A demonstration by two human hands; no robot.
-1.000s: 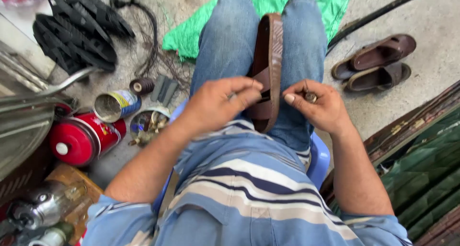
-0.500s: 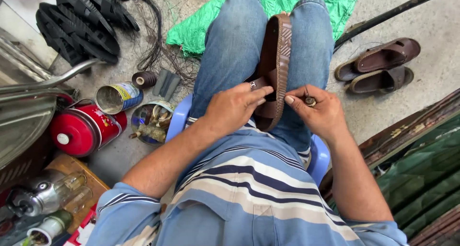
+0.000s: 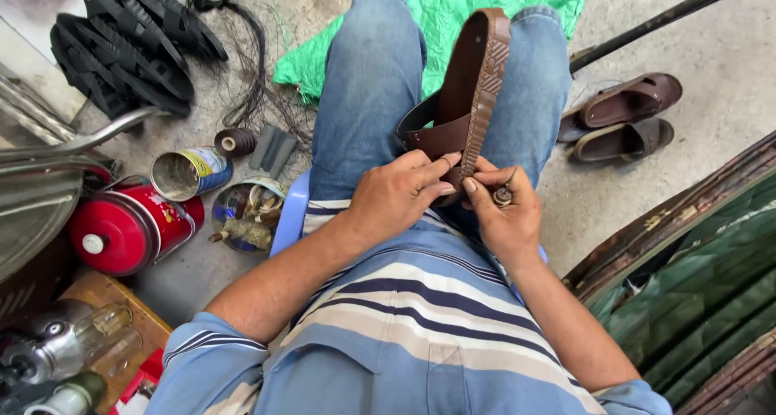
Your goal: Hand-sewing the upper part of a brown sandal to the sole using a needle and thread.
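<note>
A brown leather sandal (image 3: 473, 100) with a woven edge strip stands on its heel between my knees, sole side turned away. My left hand (image 3: 400, 193) pinches its lower edge with thumb and fingers. My right hand (image 3: 503, 209) presses against the same edge from the right and holds a small metal-tipped tool (image 3: 503, 195) in its fingers. I sit on a blue stool (image 3: 289, 213) in blue jeans and a striped shirt.
A pair of brown sandals (image 3: 622, 120) lies on the concrete at right. At left stand a red canister (image 3: 129, 229), an open tin can (image 3: 187, 172), a tin of small parts (image 3: 246, 213), a thread spool (image 3: 234, 142) and black rubber soles (image 3: 129, 47). A green cloth (image 3: 453, 7) lies ahead.
The sandal has been raised and tilted more upright. Both hands have drawn closer together at its lower edge.
</note>
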